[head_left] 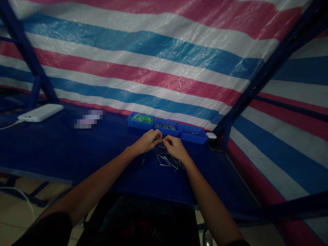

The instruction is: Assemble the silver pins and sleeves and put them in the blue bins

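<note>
My left hand [148,140] and my right hand [176,147] meet over the blue table, fingertips pinched close together. Between them is something small, too tiny and dark to make out. Just below my right hand lies a loose pile of thin metal rods [166,161], pointing in several directions. One separate rod [144,159] rests left of the pile. Behind my hands stand three blue bins in a row: the left bin [137,124] holds green pieces, the middle bin [173,133] small metal parts, and the right bin [193,139] a few thin metal pieces.
A white power bank or similar device [42,112] with a cable lies at the table's left. A blurred-out patch [88,119] is beside it. Right of the bins are a small white case [211,135] and a dark flat object [215,146]. Blue frame posts and striped sheeting surround the table [89,153].
</note>
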Tool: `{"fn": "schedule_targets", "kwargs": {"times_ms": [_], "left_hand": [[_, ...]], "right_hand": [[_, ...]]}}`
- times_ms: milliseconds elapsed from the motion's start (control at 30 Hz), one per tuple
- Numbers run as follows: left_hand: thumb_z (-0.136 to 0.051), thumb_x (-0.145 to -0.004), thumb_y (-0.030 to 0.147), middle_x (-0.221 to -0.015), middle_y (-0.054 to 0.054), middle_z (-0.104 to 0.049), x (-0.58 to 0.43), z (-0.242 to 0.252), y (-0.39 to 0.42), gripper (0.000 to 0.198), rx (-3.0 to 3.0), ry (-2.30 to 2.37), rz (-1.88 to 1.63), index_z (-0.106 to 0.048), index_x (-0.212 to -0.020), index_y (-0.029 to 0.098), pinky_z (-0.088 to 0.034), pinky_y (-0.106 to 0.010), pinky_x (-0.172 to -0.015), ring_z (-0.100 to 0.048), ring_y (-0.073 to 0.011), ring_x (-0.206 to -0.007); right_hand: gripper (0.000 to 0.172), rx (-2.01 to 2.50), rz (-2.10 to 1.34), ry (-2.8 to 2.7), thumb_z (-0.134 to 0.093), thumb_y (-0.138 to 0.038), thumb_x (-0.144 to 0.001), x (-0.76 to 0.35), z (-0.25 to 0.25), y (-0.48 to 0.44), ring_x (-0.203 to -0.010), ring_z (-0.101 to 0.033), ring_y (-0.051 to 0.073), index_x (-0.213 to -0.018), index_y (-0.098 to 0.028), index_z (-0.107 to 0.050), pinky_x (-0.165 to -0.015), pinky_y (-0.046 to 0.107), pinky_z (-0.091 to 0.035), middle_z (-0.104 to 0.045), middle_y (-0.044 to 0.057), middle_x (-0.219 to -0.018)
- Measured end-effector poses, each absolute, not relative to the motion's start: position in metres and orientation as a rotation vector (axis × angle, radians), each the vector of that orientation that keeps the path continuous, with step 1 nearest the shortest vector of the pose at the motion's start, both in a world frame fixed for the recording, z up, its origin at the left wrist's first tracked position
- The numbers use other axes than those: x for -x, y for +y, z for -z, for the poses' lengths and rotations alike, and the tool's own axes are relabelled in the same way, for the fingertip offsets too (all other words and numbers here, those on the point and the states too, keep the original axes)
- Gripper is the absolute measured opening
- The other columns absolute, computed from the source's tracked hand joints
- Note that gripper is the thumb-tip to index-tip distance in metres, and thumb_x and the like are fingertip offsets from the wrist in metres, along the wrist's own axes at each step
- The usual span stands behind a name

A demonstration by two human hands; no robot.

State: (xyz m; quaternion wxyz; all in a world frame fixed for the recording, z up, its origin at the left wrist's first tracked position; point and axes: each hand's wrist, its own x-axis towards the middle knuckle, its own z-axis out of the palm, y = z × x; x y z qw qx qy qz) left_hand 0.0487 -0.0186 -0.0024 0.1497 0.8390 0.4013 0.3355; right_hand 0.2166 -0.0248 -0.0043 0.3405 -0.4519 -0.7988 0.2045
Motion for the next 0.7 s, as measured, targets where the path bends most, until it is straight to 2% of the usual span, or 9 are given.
{"fn": "schedule_targets", "kwargs": {"times_ms": [233,433,600,700], "left_hand": [[-0.053,-0.078,0.019,-0.086,-0.002,-0.053,-0.0488,0.0017,-0.0219,0.010,-2.472,1.056,-0.947,-0.048,-0.087,0.019,-0.044,-0.029,-0.076,-0.052,-0.0153,-0.084],[-0.051,-0.076,0.014,-0.091,-0.004,-0.055,-0.0475,0.0021,-0.0230,0.016,-2.496,0.956,-0.920,-0.048,-0.092,0.018,-0.044,-0.028,-0.077,-0.053,-0.0145,-0.086],[-0.048,-0.077,0.013,-0.089,-0.004,-0.060,-0.0470,0.0024,-0.0226,0.027,-2.498,0.960,-0.905,-0.045,-0.104,0.017,-0.043,-0.029,-0.079,-0.055,-0.0152,-0.088],[-0.048,-0.080,0.020,-0.083,-0.003,-0.061,-0.0458,0.0018,-0.0213,0.020,-2.517,1.041,-0.889,-0.050,-0.100,0.017,-0.042,-0.029,-0.076,-0.055,-0.0163,-0.085]], "right_hand": [[0.022,1.135,-0.852,-2.003,-0.047,-0.031,-0.073,-0.2203,0.0019,-0.0231,-0.050,-0.041,0.008,-0.059,-0.016,-0.051,-0.048,0.019,-0.030,-0.048,-0.005,-0.054],[0.019,1.191,-0.778,-2.023,-0.046,-0.025,-0.070,-0.2176,0.0075,-0.0208,-0.051,-0.041,0.008,-0.055,-0.015,-0.051,-0.048,0.018,-0.029,-0.047,-0.004,-0.052],[0.015,1.221,-0.741,-2.042,-0.045,-0.023,-0.068,-0.2200,0.0101,-0.0205,-0.052,-0.045,0.008,-0.060,-0.015,-0.055,-0.048,0.018,-0.030,-0.051,-0.004,-0.055],[0.014,1.252,-0.644,-2.022,-0.046,-0.022,-0.067,-0.2206,0.0095,-0.0207,-0.052,-0.046,0.009,-0.059,-0.015,-0.056,-0.049,0.019,-0.031,-0.053,-0.003,-0.055]]}}
